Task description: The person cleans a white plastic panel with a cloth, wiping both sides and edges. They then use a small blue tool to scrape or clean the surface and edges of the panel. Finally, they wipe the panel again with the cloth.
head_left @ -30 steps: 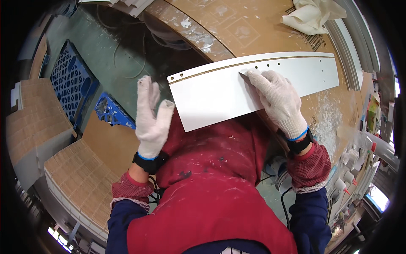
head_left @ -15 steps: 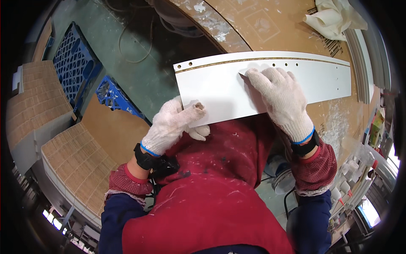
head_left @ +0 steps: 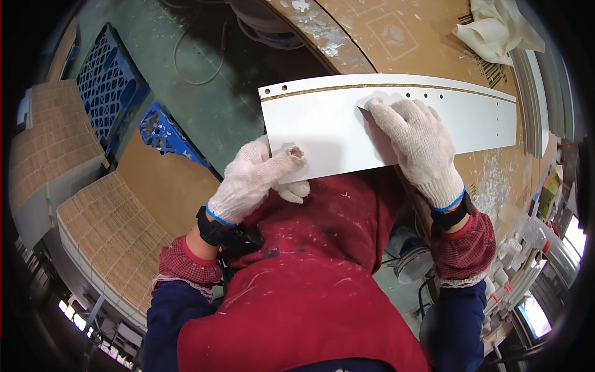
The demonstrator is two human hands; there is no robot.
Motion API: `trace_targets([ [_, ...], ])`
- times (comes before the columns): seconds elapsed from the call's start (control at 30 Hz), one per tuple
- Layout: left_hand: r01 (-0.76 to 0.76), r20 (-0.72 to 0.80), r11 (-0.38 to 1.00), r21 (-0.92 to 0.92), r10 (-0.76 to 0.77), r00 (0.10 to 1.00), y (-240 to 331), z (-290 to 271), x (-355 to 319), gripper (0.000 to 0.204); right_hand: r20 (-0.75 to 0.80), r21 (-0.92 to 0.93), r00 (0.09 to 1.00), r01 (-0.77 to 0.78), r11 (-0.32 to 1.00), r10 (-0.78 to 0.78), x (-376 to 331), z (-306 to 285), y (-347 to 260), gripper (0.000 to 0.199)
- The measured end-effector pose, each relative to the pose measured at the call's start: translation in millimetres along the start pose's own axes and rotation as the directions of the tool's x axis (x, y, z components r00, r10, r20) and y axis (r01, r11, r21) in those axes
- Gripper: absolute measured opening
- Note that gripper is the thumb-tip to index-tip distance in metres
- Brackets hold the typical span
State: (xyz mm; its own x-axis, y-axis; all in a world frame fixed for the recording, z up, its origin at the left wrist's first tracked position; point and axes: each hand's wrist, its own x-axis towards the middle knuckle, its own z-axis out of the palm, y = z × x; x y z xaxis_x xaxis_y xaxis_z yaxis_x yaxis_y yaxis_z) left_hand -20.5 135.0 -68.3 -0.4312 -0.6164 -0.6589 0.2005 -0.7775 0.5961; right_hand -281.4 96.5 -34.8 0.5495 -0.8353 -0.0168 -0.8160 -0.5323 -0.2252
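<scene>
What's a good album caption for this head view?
Gloved left hand grips a white board; over it, the gloved right hand holds a dark pointed tool.

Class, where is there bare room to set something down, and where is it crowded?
Bare: brown worktable between crumpled cloth and white panel; brown board between blue plastic piece and stacked panels. Crowded: right side, with white bottles; the white panel, gripped by the left hand, right hand on top.
</scene>
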Motion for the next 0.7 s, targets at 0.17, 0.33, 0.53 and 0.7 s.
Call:
trace_targets([
  [0.17, -0.011, 0.015, 1.000, -0.007, 0.011, 1.000, -1.7, -1.6, 1.4, 0.037, 0.041, 0.013, 0.999, -0.010, 1.000, 0.010, 1.9, -2.2, 0.7, 0.035],
  [0.33, 0.001, 0.007, 1.000, -0.020, -0.001, 1.000, 1.2, 0.3, -0.3, 0.036, -0.037, 0.084, 0.999, -0.030, 0.996, 0.034, 0.4, -0.4, -1.9, 0.043],
  [0.53, -0.011, 0.007, 1.000, -0.023, 0.011, 1.000, -2.8, -1.5, 1.5, 0.030, -0.008, 0.051, 1.000, -0.019, 0.999, 0.020, 3.1, -3.3, -1.0, 0.030],
  [0.7, -0.005, 0.004, 1.000, -0.021, 0.005, 1.000, 2.8, 2.7, 0.3, 0.029, 0.035, 0.065, 0.999, -0.018, 0.998, 0.016, 3.2, -6.0, -0.5, 0.029],
])
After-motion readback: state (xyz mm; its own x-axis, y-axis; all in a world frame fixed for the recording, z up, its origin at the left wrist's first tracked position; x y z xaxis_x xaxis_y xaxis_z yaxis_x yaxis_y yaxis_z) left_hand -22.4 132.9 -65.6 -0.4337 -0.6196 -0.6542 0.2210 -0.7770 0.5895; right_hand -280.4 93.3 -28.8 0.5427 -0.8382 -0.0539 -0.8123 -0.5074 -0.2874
